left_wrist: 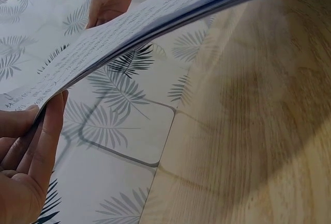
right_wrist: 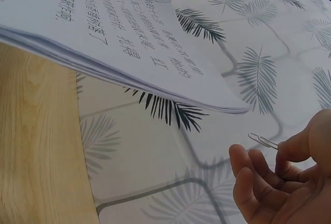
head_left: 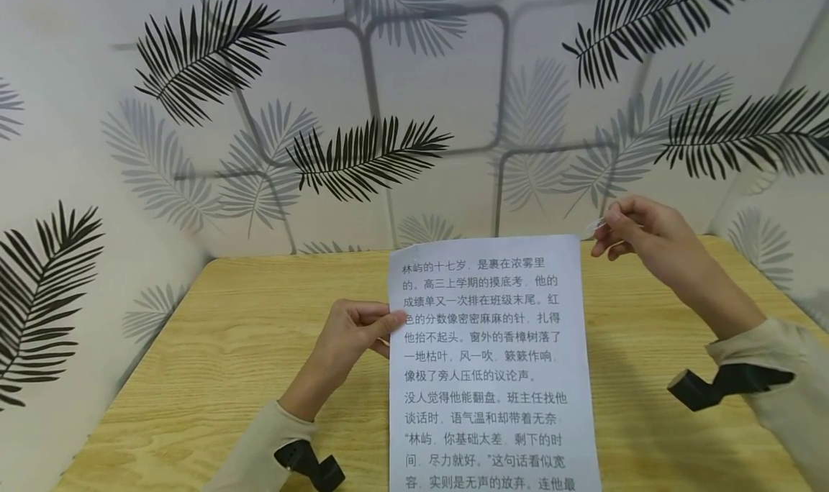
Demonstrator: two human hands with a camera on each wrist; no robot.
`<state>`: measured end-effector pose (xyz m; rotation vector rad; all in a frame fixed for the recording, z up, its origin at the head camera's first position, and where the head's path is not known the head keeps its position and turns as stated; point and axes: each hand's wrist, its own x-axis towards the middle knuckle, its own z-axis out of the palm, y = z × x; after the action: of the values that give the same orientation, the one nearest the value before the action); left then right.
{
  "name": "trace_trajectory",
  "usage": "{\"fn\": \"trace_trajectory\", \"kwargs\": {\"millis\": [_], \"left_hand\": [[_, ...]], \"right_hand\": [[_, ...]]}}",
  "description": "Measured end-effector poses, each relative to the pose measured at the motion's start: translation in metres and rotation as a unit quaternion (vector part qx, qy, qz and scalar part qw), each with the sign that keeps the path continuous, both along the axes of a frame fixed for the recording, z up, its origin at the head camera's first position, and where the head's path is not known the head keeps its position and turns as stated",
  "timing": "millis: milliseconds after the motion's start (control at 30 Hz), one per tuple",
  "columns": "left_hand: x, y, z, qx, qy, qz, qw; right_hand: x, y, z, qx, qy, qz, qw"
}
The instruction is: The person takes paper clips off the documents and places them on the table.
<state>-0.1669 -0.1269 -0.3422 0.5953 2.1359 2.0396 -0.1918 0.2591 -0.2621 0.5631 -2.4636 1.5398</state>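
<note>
A stack of printed paper sheets (head_left: 486,362) is held up over the table, its top page covered in Chinese text. My left hand (head_left: 355,337) grips the stack's left edge, thumb on the front page and fingers behind. In the left wrist view the several layered sheets (left_wrist: 139,32) bow in a curve away from that hand. Between thumb and fingertip my right hand (head_left: 648,237) pinches a paper clip (right_wrist: 264,140). The clip is just off the stack's upper right corner, apart from the paper in the right wrist view.
The wood-grain table (head_left: 214,348) lies beneath both hands. Behind it rises a pale wall covering (head_left: 440,197) with a leaf pattern, meeting the table's far edge. A black wrist mount (head_left: 725,385) sits on the right sleeve, another (head_left: 311,467) on the left.
</note>
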Motion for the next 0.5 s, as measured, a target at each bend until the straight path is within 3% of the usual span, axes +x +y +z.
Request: {"fn": "trace_trajectory", "kwargs": {"millis": [500], "left_hand": [[0.000,0.000,0.001,-0.007,0.005,0.002,1.0000]], "right_hand": [[0.000,0.020,-0.012,0.017,-0.015,-0.015,1.000]]}}
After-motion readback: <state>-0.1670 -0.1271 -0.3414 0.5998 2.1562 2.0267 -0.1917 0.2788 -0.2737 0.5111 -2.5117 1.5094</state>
